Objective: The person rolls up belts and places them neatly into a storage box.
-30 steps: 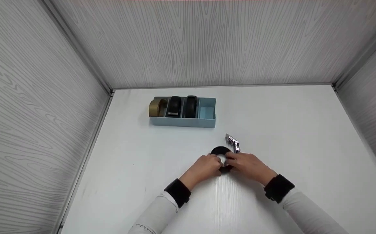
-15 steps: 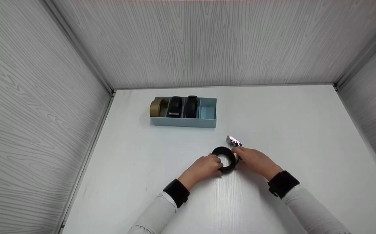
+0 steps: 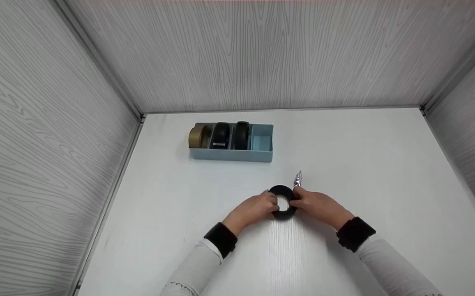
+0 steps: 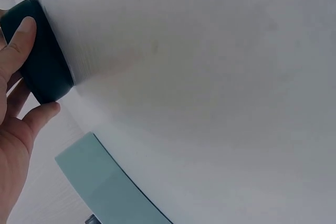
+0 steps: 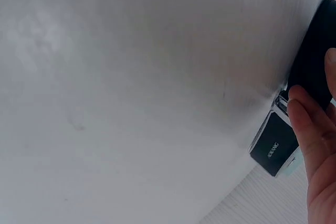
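Note:
A black belt (image 3: pixel 280 190) is rolled into a ring on the white table, with a hole through its middle. Its left side is in the grip of my left hand (image 3: pixel 256 209), thumb and fingers on the strap (image 4: pixel 44 61) in the left wrist view. On the opposite side my right hand (image 3: pixel 317 205) pinches the coil close to the buckle. That shiny silver buckle (image 3: pixel 298 179) points away from me past the right fingertips. In the right wrist view the buckle (image 5: pixel 274 142) shows a dark face with pale lettering, beside the fingers.
Behind the hands stands a light blue divided box (image 3: pixel 231 155). Its compartments hold a tan rolled belt (image 3: pixel 196 136), a black rolled belt (image 3: pixel 221 133) and another black rolled belt (image 3: pixel 241 135); the rightmost compartment (image 3: pixel 262 142) is bare. Wood-grain walls (image 3: pixel 262 53) enclose the table.
The buckle has swung from leaning left to pointing nearly straight away. My right hand shifted right off the coil, then came back against it. The left hand has stayed on the belt.

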{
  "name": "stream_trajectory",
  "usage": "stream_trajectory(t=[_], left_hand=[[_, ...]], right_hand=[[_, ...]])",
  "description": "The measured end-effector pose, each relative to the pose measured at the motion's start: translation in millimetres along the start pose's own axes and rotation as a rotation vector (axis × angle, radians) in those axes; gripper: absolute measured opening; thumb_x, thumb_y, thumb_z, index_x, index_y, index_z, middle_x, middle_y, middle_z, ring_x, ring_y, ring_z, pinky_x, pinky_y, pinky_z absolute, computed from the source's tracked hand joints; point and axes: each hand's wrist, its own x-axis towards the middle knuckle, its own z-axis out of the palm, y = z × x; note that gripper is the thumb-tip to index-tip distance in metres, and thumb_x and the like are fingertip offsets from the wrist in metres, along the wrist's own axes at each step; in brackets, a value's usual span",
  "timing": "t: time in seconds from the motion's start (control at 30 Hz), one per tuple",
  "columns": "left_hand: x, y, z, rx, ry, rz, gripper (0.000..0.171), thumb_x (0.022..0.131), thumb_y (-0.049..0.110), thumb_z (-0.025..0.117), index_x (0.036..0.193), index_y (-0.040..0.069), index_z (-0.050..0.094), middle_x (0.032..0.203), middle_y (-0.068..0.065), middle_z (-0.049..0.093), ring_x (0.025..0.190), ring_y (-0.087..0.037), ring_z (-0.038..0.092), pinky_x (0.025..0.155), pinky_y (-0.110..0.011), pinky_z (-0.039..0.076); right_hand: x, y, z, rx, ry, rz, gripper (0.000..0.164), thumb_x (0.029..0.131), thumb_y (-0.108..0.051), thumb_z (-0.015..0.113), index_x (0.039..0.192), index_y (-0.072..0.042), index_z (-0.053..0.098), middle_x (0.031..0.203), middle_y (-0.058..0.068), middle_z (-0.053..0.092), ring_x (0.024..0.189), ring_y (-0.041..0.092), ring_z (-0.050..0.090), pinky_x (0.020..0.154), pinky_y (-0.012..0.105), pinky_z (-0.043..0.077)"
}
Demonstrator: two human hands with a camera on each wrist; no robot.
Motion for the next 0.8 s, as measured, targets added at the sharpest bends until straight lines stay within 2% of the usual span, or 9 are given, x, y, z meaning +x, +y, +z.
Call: stream_trajectory(t=[0.13, 0.2, 0.3, 0.43, 0.6, 0.73, 0.8], left_hand=[[-1.7, 6.8, 1.8, 0.069, 0.023, -0.051, 0.011, 0.087, 0.021, 0.073, 0.096, 0.015, 0.075, 0.101, 0.001, 0.067, 0.104, -0.016, 0.061, 0.103, -0.035, 0.041], [-1.7, 12.2, 1.9, 0.087, 0.024, -0.077, 0.018, 0.087, 0.028, 0.074, 0.100, 0.015, 0.075, 0.102, 0.000, 0.067, 0.103, -0.017, 0.061, 0.101, -0.038, 0.043], [-1.2, 17.4, 2.0, 0.084, 0.016, -0.098, 0.023, 0.084, 0.033, 0.077, 0.100, 0.017, 0.075, 0.099, 0.004, 0.068, 0.100, -0.015, 0.062, 0.100, -0.043, 0.044], [-1.3, 15.8, -0.9, 0.013, -0.019, -0.108, 0.015, 0.079, 0.026, 0.079, 0.092, 0.018, 0.076, 0.094, 0.008, 0.069, 0.097, -0.012, 0.062, 0.104, -0.045, 0.040], [-3.2, 6.9, -3.4, -0.060, -0.037, -0.072, 0.008, 0.081, 0.014, 0.077, 0.089, 0.015, 0.076, 0.094, 0.004, 0.070, 0.098, -0.013, 0.062, 0.108, -0.040, 0.036], [-5.5, 3.6, -1.4, -0.057, -0.012, -0.034, 0.006, 0.085, 0.015, 0.072, 0.091, 0.014, 0.075, 0.096, 0.003, 0.069, 0.101, -0.014, 0.061, 0.108, -0.039, 0.036], [-6.0, 5.4, -0.9, -0.045, -0.007, -0.043, 0.009, 0.087, 0.017, 0.072, 0.095, 0.014, 0.074, 0.098, 0.003, 0.069, 0.103, -0.015, 0.061, 0.108, -0.040, 0.036]], right_hand=[[3.6, -2.7, -0.9, -0.067, -0.015, -0.047, 0.024, 0.078, 0.000, 0.078, 0.100, -0.008, 0.074, 0.114, 0.010, 0.056, 0.089, 0.019, 0.063, 0.066, 0.028, 0.053], [5.4, -5.3, -1.8, -0.108, -0.036, -0.065, 0.025, 0.078, 0.000, 0.078, 0.101, -0.009, 0.074, 0.114, 0.007, 0.058, 0.093, 0.017, 0.063, 0.069, 0.026, 0.053], [7.8, -9.9, -2.2, -0.116, -0.060, -0.083, 0.022, 0.080, -0.004, 0.077, 0.101, -0.010, 0.072, 0.105, 0.002, 0.058, 0.087, 0.014, 0.061, 0.069, 0.026, 0.053], [9.0, -13.3, -0.7, -0.117, -0.050, -0.088, 0.020, 0.080, -0.010, 0.078, 0.099, -0.013, 0.072, 0.098, 0.000, 0.056, 0.078, 0.014, 0.060, 0.064, 0.027, 0.053], [9.2, -13.9, 3.4, -0.153, -0.009, -0.086, 0.021, 0.078, -0.011, 0.080, 0.097, -0.014, 0.073, 0.098, -0.001, 0.058, 0.068, 0.015, 0.059, 0.059, 0.028, 0.051], [11.2, -15.4, 4.7, -0.159, -0.037, -0.075, 0.015, 0.080, -0.006, 0.078, 0.092, -0.012, 0.071, 0.093, -0.003, 0.056, 0.067, 0.012, 0.056, 0.058, 0.025, 0.049], [11.8, -15.3, 2.4, -0.129, -0.064, -0.059, 0.014, 0.081, -0.002, 0.076, 0.091, -0.011, 0.070, 0.092, -0.003, 0.056, 0.071, 0.011, 0.056, 0.059, 0.024, 0.049]])
